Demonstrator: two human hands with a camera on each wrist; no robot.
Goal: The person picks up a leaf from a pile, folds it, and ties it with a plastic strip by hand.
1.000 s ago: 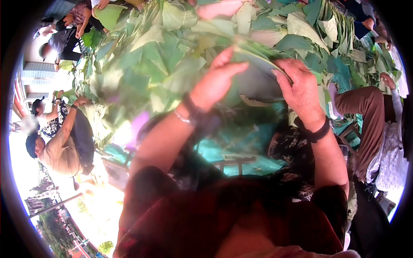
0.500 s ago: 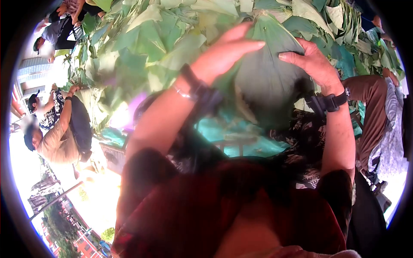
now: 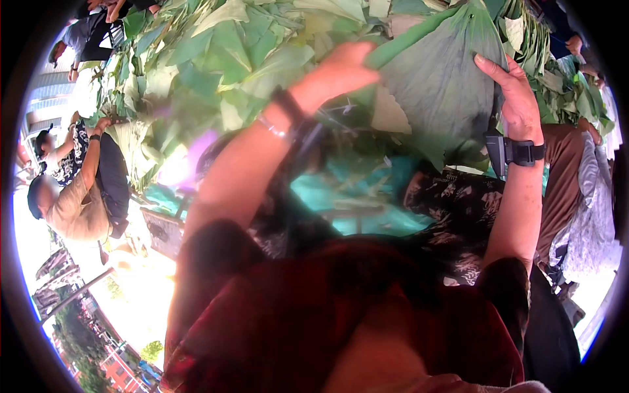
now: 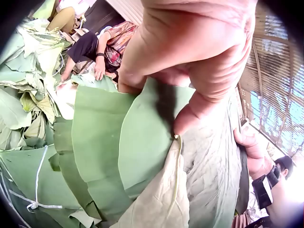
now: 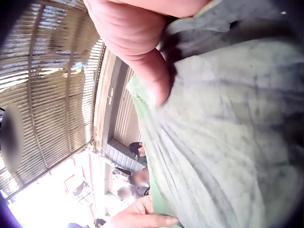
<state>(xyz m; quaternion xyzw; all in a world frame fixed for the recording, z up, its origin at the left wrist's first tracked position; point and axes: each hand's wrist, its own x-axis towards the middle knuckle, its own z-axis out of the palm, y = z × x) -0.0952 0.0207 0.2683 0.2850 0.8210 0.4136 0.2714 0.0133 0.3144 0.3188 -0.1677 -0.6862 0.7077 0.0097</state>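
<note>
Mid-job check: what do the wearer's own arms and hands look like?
The left hand and right hand are gloveless. The sleeves are short and dark. The left arm wears a dark band and a silvery bracelet; the right, a black strap with a boxy black camera.

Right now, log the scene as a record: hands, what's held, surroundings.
left hand: pinches the held leaves, thumb in front
right hand: holds the same leaves near one edge, thumb on the grey-green face
held leaves: large, overlapping, green to pale; count unclear
leaf pile: spread wide beyond the hands
white string: knotted, lower left of the left wrist view
teal sheet: near the wearer's lap, partly blurred
people: several around the pile, one in a tan shirt
</note>
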